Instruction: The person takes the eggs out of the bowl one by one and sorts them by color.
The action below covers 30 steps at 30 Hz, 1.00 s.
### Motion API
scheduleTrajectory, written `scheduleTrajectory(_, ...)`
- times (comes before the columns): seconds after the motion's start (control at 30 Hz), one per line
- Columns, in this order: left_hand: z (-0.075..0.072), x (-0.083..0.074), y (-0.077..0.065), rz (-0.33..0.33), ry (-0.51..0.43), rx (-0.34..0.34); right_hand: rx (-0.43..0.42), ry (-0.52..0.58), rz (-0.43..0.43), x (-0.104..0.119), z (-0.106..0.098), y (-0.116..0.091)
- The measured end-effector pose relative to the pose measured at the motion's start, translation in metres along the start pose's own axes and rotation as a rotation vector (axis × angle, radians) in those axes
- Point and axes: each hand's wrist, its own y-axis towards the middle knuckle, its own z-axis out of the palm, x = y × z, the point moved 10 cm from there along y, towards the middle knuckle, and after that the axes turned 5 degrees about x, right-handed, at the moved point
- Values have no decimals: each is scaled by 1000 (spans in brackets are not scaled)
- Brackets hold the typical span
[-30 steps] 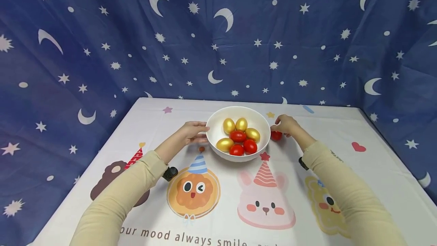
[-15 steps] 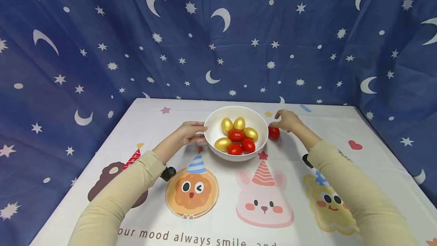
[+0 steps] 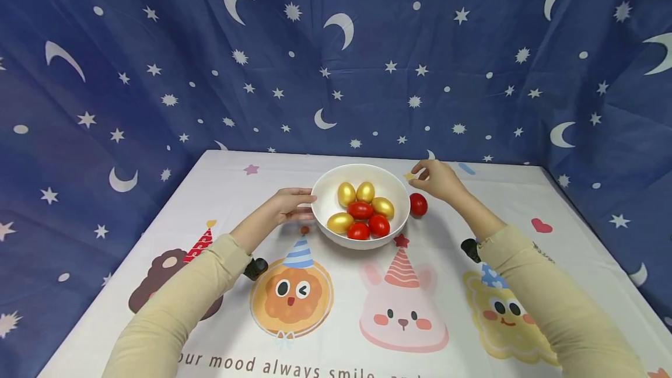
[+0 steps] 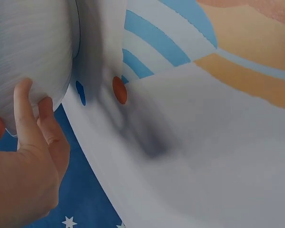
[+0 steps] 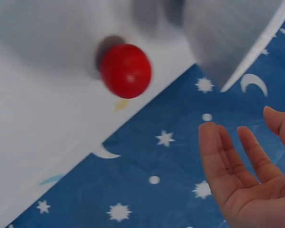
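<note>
The white bowl [image 4: 33, 57] is cut off by the left wrist view's edge. On the bowl's near side, printed lettering [image 3: 231, 362] is cropped by the head view's lower edge; left of the bowl, a brown figure [image 3: 163, 270] is partly covered by a sleeve [image 3: 175, 302].

Head view: high at the near side, facing forward and down, wide, table [image 3: 231, 185] plus curtain [image 3: 294, 98]. Left wrist: close-up, tilted, left hand [image 4: 33, 175] and outside of bowl [image 4: 33, 47]. Right wrist: close-up, tilted, palm side of right hand [image 5: 256, 190], red egg [image 5: 126, 71]. Bowl shared by all three; red egg by head and right wrist.
</note>
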Motion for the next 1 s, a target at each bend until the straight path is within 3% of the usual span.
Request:
scheduleTrajectory(0.37, -7, 3, -2, 16, -22, 25, 2, 90, -158, 52, 11, -14)
scheduleTrajectory(0.63, -3, 11, 4, 6, -73, 59, 60, 11, -215, 80, 36, -22)
scheduleTrajectory(1.0, -3, 9, 4, 14, -75, 45, 137, -89, -261, 96, 59, -8)
